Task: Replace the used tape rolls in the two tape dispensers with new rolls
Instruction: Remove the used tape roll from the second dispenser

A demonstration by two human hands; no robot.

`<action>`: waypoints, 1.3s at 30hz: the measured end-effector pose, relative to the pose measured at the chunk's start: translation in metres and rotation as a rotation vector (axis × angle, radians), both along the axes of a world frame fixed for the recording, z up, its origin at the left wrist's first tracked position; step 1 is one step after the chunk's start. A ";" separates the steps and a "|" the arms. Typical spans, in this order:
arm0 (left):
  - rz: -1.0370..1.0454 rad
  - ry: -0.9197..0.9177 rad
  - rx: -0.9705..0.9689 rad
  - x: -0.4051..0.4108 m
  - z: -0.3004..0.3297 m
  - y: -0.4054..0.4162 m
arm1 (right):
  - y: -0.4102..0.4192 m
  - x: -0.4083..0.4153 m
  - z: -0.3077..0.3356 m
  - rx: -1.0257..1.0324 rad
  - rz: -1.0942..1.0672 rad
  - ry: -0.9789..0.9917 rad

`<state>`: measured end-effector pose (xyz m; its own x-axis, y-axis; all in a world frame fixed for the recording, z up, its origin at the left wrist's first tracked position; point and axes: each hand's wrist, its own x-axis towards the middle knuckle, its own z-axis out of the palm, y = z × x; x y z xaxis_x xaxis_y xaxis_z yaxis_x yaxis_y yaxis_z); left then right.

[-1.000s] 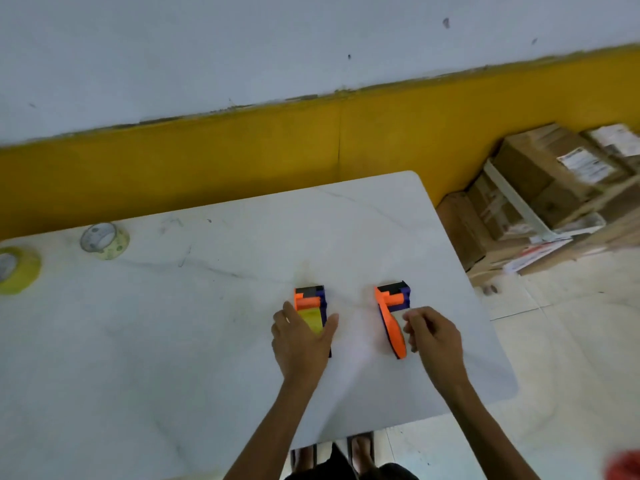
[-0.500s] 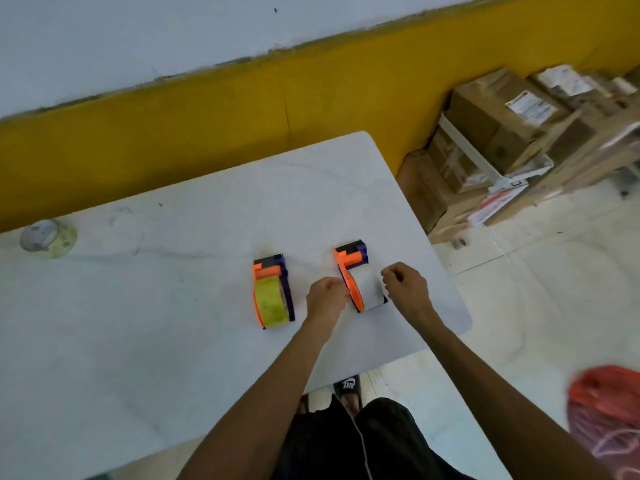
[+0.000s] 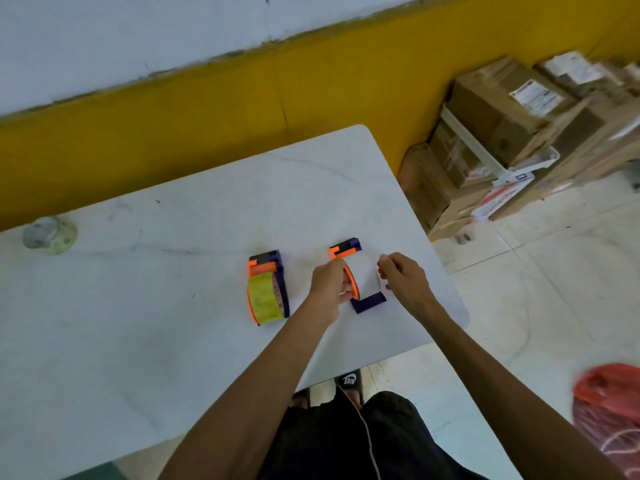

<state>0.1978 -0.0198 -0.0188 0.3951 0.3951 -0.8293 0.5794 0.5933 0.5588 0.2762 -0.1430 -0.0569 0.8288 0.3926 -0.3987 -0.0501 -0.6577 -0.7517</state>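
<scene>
Two orange-and-purple tape dispensers stand side by side on the white table [image 3: 173,341]. The left dispenser [image 3: 268,268] carries a yellow tape roll [image 3: 263,299] and nothing touches it. The right dispenser [image 3: 369,303] carries a white roll [image 3: 363,275]. My left hand [image 3: 329,285] grips the orange side plate of the right dispenser. My right hand [image 3: 403,280] has its fingertips pinched at the right edge of the white roll. How the roll sits on its hub is hidden by my hands.
A spare pale tape roll [image 3: 50,235] lies at the table's far left. Stacked cardboard boxes [image 3: 498,133] stand on the floor to the right, and a red bag [image 3: 609,410] lies at lower right. The table's right edge runs just beyond my right hand.
My left hand left the yellow-roll dispenser and moved right onto the other dispenser's orange side. My right hand stayed at the white roll. The camera view shifted right and down.
</scene>
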 end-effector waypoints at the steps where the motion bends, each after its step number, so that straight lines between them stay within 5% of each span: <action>1: 0.007 -0.002 0.003 0.002 0.002 0.002 | 0.000 0.000 0.002 0.011 0.003 0.006; 13: 0.044 -0.013 -0.008 -0.003 -0.004 0.004 | 0.003 -0.003 0.013 0.038 0.221 0.066; 22: 0.035 0.000 0.049 -0.013 -0.011 0.003 | -0.019 0.038 0.020 0.088 0.023 0.091; 34: -0.055 0.015 0.108 -0.035 -0.025 -0.015 | -0.005 0.025 0.028 0.171 0.024 0.142; 39: 0.069 -0.021 0.192 -0.043 -0.013 0.007 | 0.021 0.025 0.036 0.106 0.077 0.003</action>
<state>0.1548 -0.0123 -0.0321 0.3781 0.5719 -0.7279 0.5283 0.5124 0.6770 0.3014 -0.1224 -0.0208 0.7931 0.4953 -0.3544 -0.0049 -0.5767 -0.8169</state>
